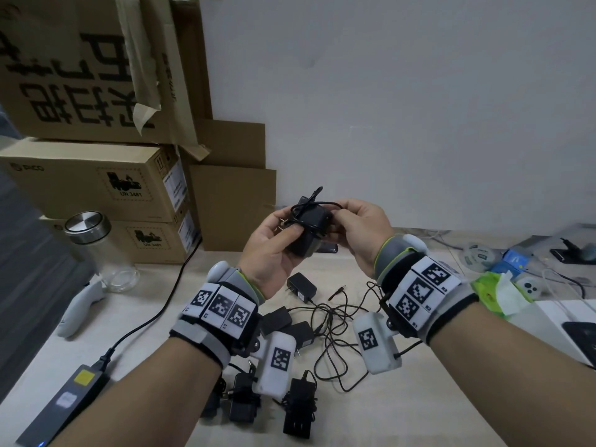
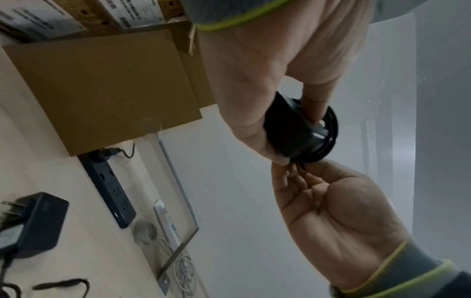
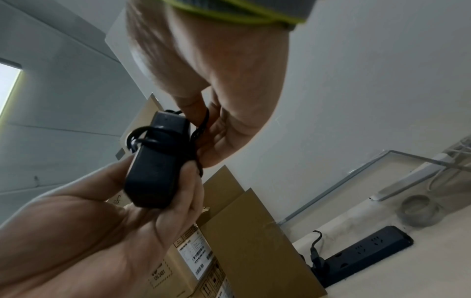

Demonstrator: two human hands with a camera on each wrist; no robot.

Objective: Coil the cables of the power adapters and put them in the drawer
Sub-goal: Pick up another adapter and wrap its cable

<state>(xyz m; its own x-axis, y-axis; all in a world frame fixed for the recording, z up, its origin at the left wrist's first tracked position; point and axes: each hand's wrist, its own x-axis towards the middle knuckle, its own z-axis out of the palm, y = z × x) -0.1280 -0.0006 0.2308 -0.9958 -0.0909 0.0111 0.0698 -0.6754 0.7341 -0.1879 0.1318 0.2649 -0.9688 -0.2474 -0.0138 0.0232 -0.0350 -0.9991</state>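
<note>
A black power adapter (image 1: 309, 229) with its cable (image 1: 317, 206) wound round it is held up above the table. My left hand (image 1: 283, 235) grips its body, thumb across the front, as the left wrist view also shows on the adapter (image 2: 290, 131). My right hand (image 1: 343, 221) pinches the cable (image 3: 201, 127) at the adapter's right side. The plug end (image 1: 318, 190) sticks up. Below lie a loose adapter (image 1: 301, 287), tangled cables (image 1: 335, 321) and two wound adapters (image 1: 300, 411) near the front edge. No drawer is in view.
Cardboard boxes (image 1: 96, 179) are stacked at the back left, with a lidded glass jar (image 1: 100, 250) and a white controller (image 1: 80, 308) in front. A grey power brick (image 1: 64, 404) lies front left. A black power strip (image 3: 364, 256) lies by the wall. Clutter fills the right side.
</note>
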